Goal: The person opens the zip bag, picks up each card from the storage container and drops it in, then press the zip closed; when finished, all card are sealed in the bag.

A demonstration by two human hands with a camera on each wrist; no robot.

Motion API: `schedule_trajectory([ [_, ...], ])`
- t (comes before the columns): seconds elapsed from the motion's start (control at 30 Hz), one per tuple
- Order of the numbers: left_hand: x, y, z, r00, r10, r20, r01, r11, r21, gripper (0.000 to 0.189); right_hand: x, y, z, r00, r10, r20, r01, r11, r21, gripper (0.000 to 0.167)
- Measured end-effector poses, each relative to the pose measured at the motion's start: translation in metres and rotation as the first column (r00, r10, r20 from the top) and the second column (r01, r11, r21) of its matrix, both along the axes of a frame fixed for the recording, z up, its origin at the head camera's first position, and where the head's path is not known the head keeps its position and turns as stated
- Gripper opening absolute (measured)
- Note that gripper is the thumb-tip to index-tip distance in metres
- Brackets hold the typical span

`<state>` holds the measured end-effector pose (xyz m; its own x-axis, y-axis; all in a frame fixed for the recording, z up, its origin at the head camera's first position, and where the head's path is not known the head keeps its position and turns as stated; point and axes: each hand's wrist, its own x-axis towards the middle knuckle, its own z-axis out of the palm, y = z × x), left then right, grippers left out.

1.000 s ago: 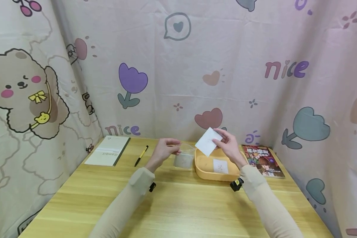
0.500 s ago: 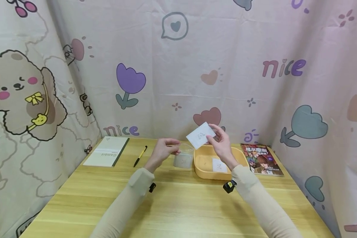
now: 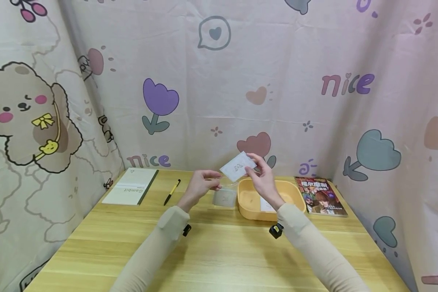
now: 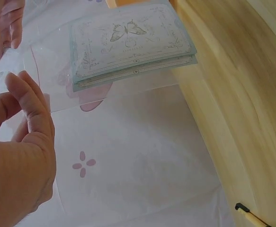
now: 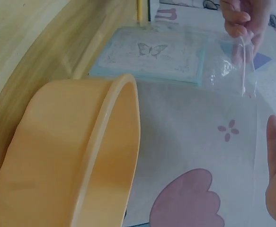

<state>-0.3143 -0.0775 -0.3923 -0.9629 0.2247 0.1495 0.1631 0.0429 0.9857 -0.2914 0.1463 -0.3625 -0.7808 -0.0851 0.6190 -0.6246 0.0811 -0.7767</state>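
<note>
My left hand (image 3: 200,187) pinches the top edge of a clear plastic zip bag (image 4: 57,94), which hangs with its mouth slightly parted. Several pale blue-edged cards (image 4: 133,40) with a butterfly print lie stacked inside it. Between thumb and fingers, my right hand (image 3: 263,178) holds another white printed card (image 3: 237,167), tilted, just above the bag's mouth. Below the right hand, on the table, stands a yellow plastic box (image 3: 247,211) with a white card (image 3: 266,205) in it, partly hidden by that wrist.
A notebook (image 3: 130,186) and a yellow-black pen (image 3: 172,192) lie left of the hands on the wooden table (image 3: 219,251). To the right of the box is a colourful magazine (image 3: 323,196). A patterned curtain (image 3: 219,81) hangs behind the table.
My right hand has moved left with its card, from over the box to the bag's mouth, turning the card's printed side into view. The left hand stays in place with the bag.
</note>
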Motion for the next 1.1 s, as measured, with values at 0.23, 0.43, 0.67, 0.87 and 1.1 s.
schedule_trajectory([
  [0.23,0.001,0.002,0.0,1.0,0.03,0.01,-0.03,1.0,-0.005,0.025,0.001,-0.004,-0.004,0.971,-0.082,-0.225,0.131,0.968,0.213,0.036],
  [0.43,0.0,0.002,0.001,1.0,0.026,0.003,-0.026,1.0,-0.018,0.025,-0.017,0.002,-0.022,0.94,-0.076,-0.334,0.186,0.932,0.312,0.036],
  [0.67,-0.001,0.003,0.001,1.0,0.019,0.005,-0.019,1.0,-0.014,0.024,-0.019,0.001,-0.027,0.925,-0.013,-0.379,0.169,0.91,0.379,0.035],
  [0.87,-0.001,0.003,0.001,1.0,0.012,0.003,-0.012,1.0,0.004,0.026,-0.021,-0.003,-0.032,0.912,-0.007,-0.41,0.182,0.904,0.388,0.034],
  [1.1,0.0,0.004,0.002,1.0,0.02,-0.008,-0.02,1.0,-0.012,0.025,-0.022,-0.002,-0.036,0.906,-0.029,-0.423,0.208,0.9,0.384,0.026],
])
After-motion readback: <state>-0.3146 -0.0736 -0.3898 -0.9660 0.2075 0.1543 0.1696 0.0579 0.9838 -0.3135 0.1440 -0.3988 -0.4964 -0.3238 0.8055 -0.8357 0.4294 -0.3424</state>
